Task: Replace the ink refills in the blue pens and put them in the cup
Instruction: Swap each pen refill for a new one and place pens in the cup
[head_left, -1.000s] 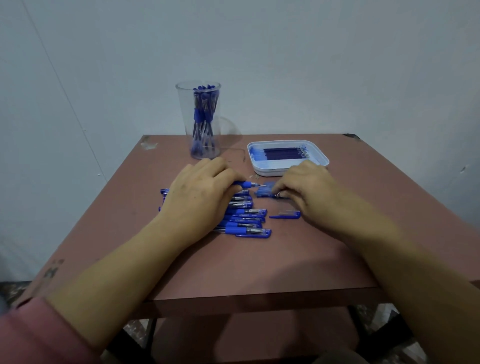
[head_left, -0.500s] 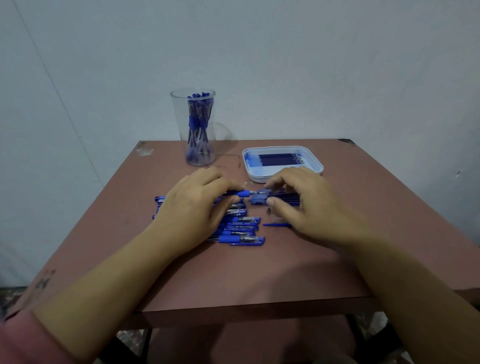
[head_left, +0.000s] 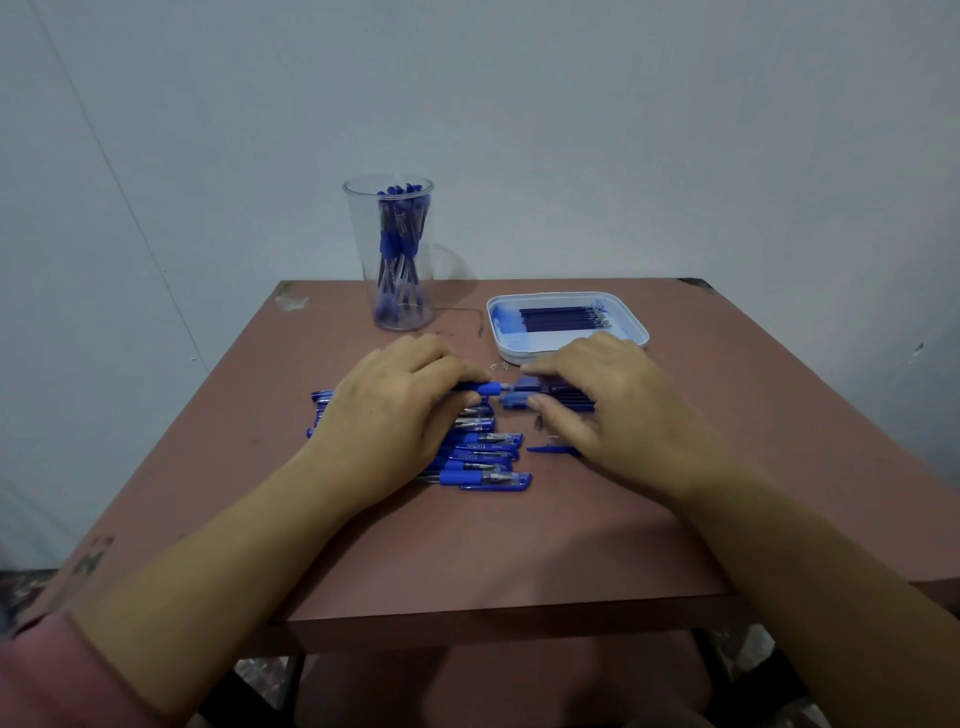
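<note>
Pen (head_left: 480, 387) prob. gripped by L hand (head_left: 395, 410); fingertips hidden.

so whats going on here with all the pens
A person at a reddish table is refilling blue pens. The left hand grips one pen above a row of pens lying on the table. The right hand is at that pen's tip end, over a few loose refills; whether it pinches one is unclear. More refills lie in the white tray, and the clear cup at the back already holds several pens.
</note>
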